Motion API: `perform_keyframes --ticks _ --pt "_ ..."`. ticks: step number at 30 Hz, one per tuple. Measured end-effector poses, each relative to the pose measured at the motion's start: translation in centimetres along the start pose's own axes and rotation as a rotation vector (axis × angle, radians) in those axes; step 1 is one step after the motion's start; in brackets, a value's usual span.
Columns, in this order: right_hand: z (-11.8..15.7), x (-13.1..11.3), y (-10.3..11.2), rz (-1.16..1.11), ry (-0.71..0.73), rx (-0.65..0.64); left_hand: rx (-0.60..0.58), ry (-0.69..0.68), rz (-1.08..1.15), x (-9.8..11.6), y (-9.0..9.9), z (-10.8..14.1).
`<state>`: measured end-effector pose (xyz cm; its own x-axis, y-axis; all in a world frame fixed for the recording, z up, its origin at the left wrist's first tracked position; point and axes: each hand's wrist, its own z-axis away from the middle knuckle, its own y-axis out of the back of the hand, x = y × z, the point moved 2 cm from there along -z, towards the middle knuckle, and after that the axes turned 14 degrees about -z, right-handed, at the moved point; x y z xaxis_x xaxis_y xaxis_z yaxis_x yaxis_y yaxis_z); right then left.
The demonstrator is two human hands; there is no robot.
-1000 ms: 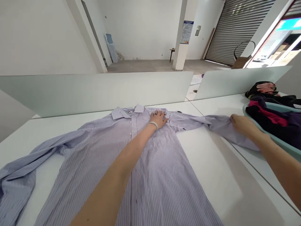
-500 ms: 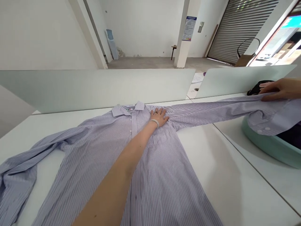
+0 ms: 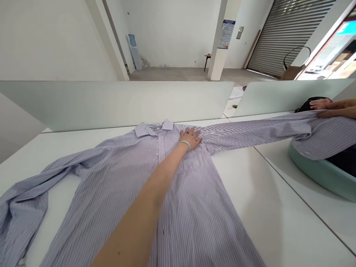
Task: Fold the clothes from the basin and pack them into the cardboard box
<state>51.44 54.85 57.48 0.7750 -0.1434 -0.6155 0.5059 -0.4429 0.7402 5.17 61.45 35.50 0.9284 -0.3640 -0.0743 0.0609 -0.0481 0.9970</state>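
Left hand (image 3: 189, 136) spread flat on the striped shirt (image 3: 191, 207) by the collar, on the white table (image 3: 278, 200) — right hand (image 3: 330, 107) pinching the sleeve (image 3: 258, 129) taut, good tension, no slack at the shoulder.

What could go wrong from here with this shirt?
The right hand pulls the striped shirt's sleeve taut against the left hand, so the shirt might shift. The cuff lies over the teal basin and might snag on the dark clothes inside.
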Motion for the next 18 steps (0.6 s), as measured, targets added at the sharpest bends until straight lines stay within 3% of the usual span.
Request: perform_keyframes --ticks 2,3,6,10,13,16,18 --pt "0.2 0.3 0.3 -0.128 -0.304 -0.153 -0.001 0.002 -0.001 0.0 -0.1 0.0" --pt "0.1 0.3 0.4 -0.187 -0.354 -0.196 -0.003 0.002 -0.001 0.0 -0.1 0.0" --pt "-0.4 0.1 0.8 -0.268 -0.204 -0.264 -0.022 0.0 0.009 -0.1 0.2 -0.2" --pt "-0.7 0.4 0.4 -0.243 -0.178 -0.264 -0.005 0.004 0.035 0.7 1.2 0.2" --pt "-0.8 0.0 -0.4 -0.185 -0.024 -0.266 0.136 -0.063 0.005 3.1 2.3 2.3" --pt "-0.7 -0.8 -1.0 -0.094 0.079 -0.26 0.238 -0.167 -0.018 6.5 2.5 5.9" --pt "-0.3 -1.6 -0.8 -0.033 0.154 -0.123 0.228 -0.237 -0.01 8.5 2.0 8.2"
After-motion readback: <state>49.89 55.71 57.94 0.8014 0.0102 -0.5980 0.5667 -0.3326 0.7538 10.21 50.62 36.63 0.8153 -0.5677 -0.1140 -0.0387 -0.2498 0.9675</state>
